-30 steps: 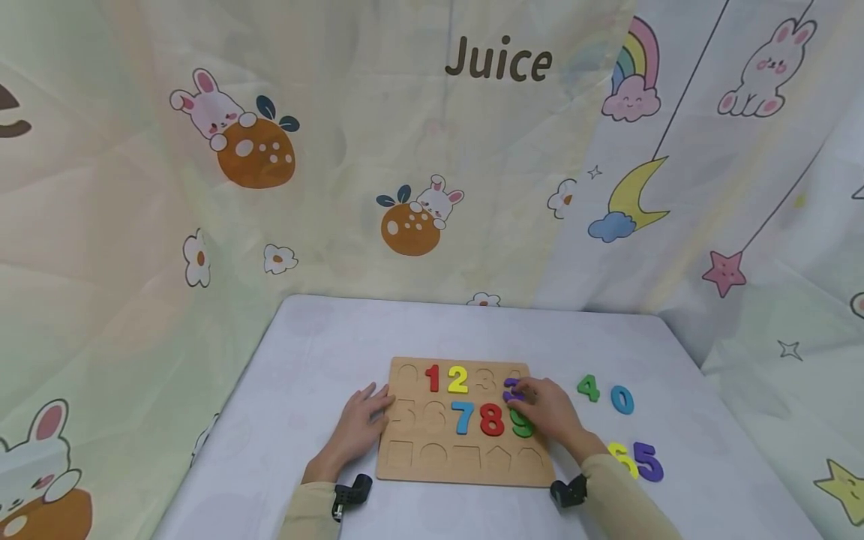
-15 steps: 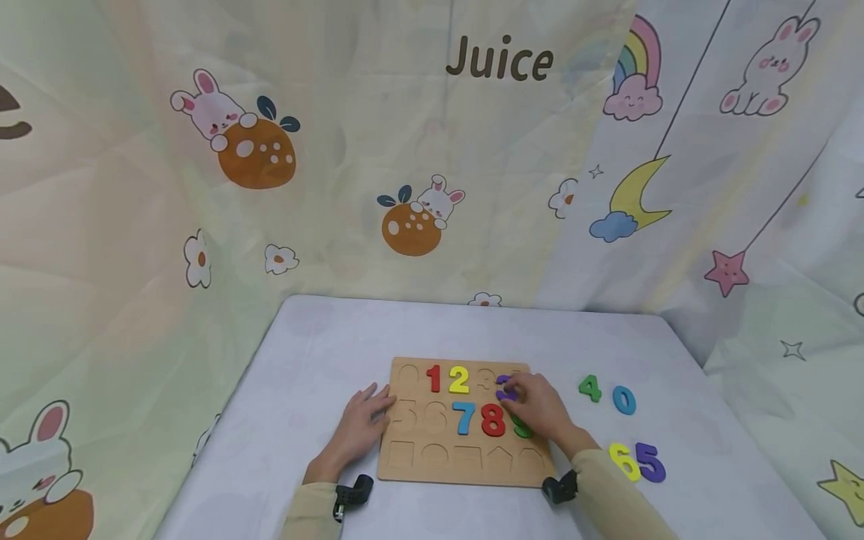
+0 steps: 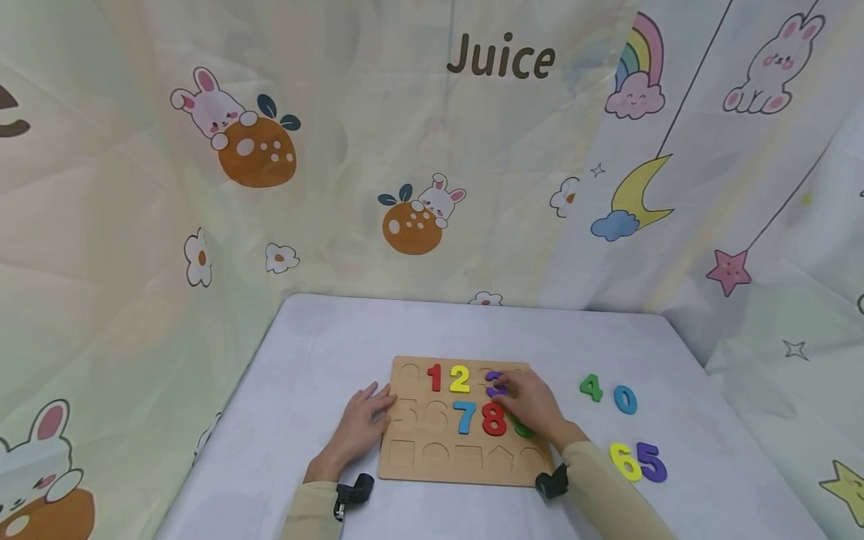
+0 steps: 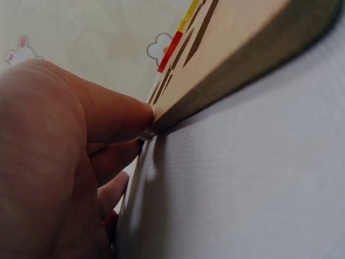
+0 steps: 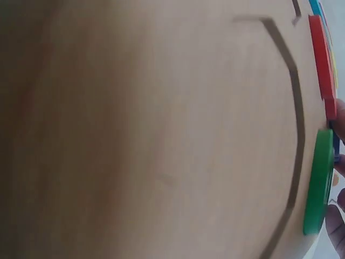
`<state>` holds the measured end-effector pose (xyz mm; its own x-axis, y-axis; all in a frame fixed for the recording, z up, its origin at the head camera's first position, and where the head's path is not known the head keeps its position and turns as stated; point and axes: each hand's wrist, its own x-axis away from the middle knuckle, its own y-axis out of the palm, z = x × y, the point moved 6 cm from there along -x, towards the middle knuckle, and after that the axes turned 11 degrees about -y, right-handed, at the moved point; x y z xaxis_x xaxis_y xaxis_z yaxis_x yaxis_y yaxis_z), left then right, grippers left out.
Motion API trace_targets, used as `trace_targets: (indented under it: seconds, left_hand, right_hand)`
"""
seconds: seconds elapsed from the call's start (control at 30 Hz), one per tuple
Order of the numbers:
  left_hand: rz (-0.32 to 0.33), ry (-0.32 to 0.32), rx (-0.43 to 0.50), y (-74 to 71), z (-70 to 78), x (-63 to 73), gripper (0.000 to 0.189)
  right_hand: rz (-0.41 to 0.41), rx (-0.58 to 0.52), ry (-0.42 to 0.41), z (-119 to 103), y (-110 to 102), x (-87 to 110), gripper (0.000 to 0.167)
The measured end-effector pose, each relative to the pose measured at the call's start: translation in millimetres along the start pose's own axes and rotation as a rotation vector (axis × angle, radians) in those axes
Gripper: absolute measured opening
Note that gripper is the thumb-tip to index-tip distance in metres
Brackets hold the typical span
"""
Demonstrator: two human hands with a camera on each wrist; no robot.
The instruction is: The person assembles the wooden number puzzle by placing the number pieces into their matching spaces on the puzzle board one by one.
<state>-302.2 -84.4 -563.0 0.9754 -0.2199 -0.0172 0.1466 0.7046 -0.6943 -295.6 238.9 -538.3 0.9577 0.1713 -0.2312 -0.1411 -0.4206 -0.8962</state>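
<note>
Presently, the purple 3 [image 3: 496, 391] is pinched between the narrowed fingers of the right hand [image 3: 536, 399], at the top row of the wooden board [image 3: 432, 472]. Over the last second it has been shifted leftward from the row's right end, partly covering the 3-shaped recess [image 3: 482, 370]. Alignment is judged nearly reached; seating cannot be confirmed. The board's left edge is touched by the left hand [image 3: 361, 420], fingers extended.

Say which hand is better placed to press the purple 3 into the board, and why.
Probably the right hand: it pinches the purple 3 over the top row, near the yellow 2. The left hand holds no number and touches the left edge of the board.
</note>
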Motion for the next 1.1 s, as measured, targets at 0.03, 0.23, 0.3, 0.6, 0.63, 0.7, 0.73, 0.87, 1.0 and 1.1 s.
trace_targets:
  seconds: [0.03, 0.23, 0.3, 0.6, 0.63, 0.7, 0.73, 0.87, 1.0, 1.1]
  left_hand:
    - [0.001, 0.005, -0.002, 0.0, 0.1, 0.2, 0.037]
    - [0.001, 0.002, -0.015, 0.1, 0.0, -0.9, 0.037]
    - [0.001, 0.002, -0.021, 0.1, 0.1, -1.1, 0.037]
    - [-0.003, -0.007, -0.025, 1.6, -2.7, -1.5, 0.037]
    - [-0.005, -0.007, -0.028, 2.0, -3.0, -1.8, 0.037]
    - [-0.010, -0.010, -0.036, 2.7, -3.1, -2.4, 0.038]
    - [-0.013, -0.012, -0.038, 2.8, -3.0, -2.7, 0.038]
    - [-0.010, -0.010, -0.036, 1.9, -1.5, -3.5, 0.038]
    - [0.000, 0.000, -0.033, 0.7, -0.4, -3.7, 0.037]
    - [0.000, -0.006, -0.033, 0.4, -1.1, -3.2, 0.037]
  right_hand:
    - [-0.002, -0.003, 0.003, -1, 0, -0.8, 0.029]
    - [-0.002, -0.026, 0.031, -5, 3, -4.7, 0.027]
    - [-0.002, -0.024, 0.052, -5, 4, -5.0, 0.027]
    - [-0.012, 0.013, 0.078, -11, 8, -6.6, 0.023]
    - [-0.014, 0.014, 0.075, -11, 8, -7.1, 0.023]
    - [-0.018, 0.016, 0.073, -13, 7, -8.1, 0.022]
    - [-0.018, 0.018, 0.071, -13, 7, -8.5, 0.022]
    - [-0.020, 0.025, 0.070, -13, 6, -9.6, 0.021]
    - [-0.022, 0.017, 0.070, -13, 6, -9.6, 0.022]
    - [-0.025, -0.001, 0.063, -13, 7, -8.9, 0.024]
